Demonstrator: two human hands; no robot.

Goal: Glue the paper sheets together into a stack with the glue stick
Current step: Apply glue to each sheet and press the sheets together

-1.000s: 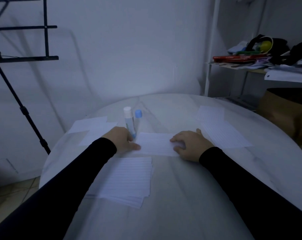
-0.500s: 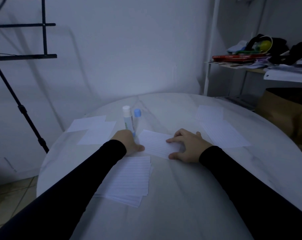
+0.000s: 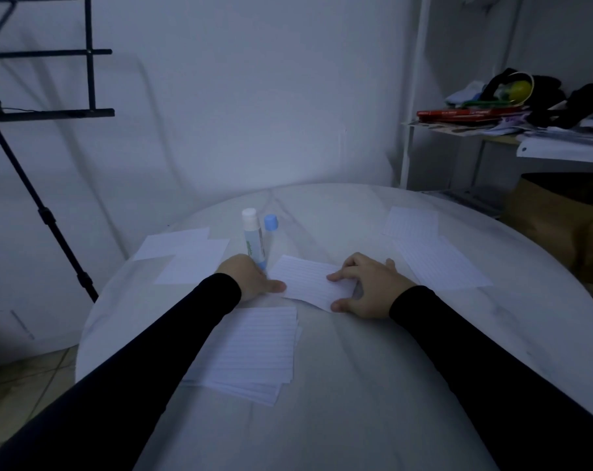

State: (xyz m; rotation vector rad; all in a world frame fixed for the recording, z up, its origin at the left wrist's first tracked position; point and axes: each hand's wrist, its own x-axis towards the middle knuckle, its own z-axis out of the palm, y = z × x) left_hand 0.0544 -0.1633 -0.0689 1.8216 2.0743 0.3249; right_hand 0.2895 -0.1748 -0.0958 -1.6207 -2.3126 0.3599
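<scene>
At the middle of the round bench a lined sheet lies skewed between both hands. The right hand pinches its right edge, index finger on top and thumb at the near corner, probably to swing it toward the stack just below. The left hand grips the glue stick upright, thumb touching the sheet's left edge; its blue cap seems to stand just behind.

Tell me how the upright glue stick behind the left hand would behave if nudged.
The glue stick stands tall and narrow on the smooth table, so it would probably tip easily. Being round, it would likely roll afterwards. It looks like light plastic, so little force should move it.
</scene>
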